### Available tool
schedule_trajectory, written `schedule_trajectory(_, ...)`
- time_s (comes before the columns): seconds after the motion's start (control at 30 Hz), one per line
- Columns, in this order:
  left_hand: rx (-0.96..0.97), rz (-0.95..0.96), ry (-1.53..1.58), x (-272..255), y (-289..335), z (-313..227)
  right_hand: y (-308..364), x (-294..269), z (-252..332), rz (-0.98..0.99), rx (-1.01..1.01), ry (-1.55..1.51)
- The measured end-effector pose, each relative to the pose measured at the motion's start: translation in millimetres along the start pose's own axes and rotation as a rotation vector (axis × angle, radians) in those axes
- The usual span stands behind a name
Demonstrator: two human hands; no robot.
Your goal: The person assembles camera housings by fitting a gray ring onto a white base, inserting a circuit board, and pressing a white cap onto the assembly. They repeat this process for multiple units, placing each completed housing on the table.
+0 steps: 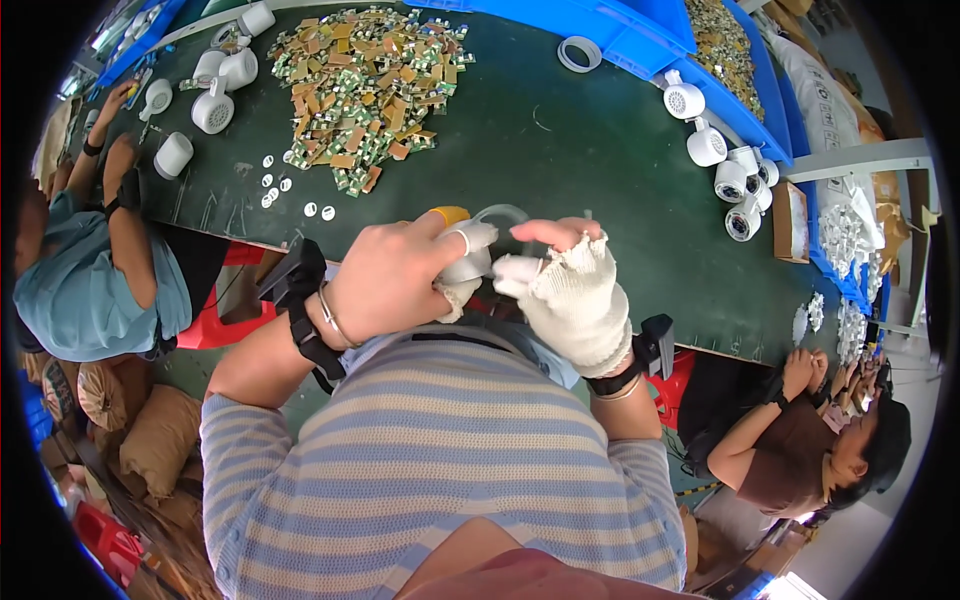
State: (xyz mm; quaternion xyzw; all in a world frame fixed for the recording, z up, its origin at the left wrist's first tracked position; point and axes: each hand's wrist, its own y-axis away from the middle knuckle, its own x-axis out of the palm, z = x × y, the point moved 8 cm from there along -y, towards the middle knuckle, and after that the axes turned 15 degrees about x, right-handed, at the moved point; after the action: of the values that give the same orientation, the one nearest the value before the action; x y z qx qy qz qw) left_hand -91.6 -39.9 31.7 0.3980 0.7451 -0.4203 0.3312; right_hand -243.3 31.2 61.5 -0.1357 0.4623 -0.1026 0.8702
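My left hand (392, 262), bare with a yellow and a white finger cover, is closed around a small white plastic housing (466, 268) just above the table's near edge. A pale, see-through curved piece (502, 213) shows beyond the fingers; whether it belongs to the housing I cannot tell. My right hand (572, 290) wears a white knitted glove with bare fingertips. Its index finger and covered thumb are apart beside the housing, and I see nothing between them. The fingers partly hide the housing.
On the green table (560, 140) lie a heap of small circuit boards (365, 85) and several white discs (311, 209). White lamp-like housings (212, 108) stand left, others (707, 143) right. Blue bins (600, 35) line the back, near a white ring (579, 54). Co-workers sit on both sides.
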Motion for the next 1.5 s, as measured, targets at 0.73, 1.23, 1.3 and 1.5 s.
schedule_trajectory(0.73, -0.548, -0.461, 1.682, 34.9, 13.4, 22.6, 11.3, -0.2, -24.1, 0.230, 0.510, -1.176)
schedule_trajectory(1.23, -0.386, -0.501, 1.727, 53.6, 11.3, 4.0, 2.4, -17.1, -2.7, 0.062, 0.259, -0.459)
schedule_trajectory(1.3, -0.359, -0.539, 1.698, 53.3, 12.8, 7.0, 3.1, -18.1, -3.7, 0.065, 0.255, -0.435)
schedule_trajectory(1.5, -0.409, -0.533, 1.668, 55.0, 16.2, 7.3, 2.6, -19.2, -3.3, 0.064, 0.212, -0.387)
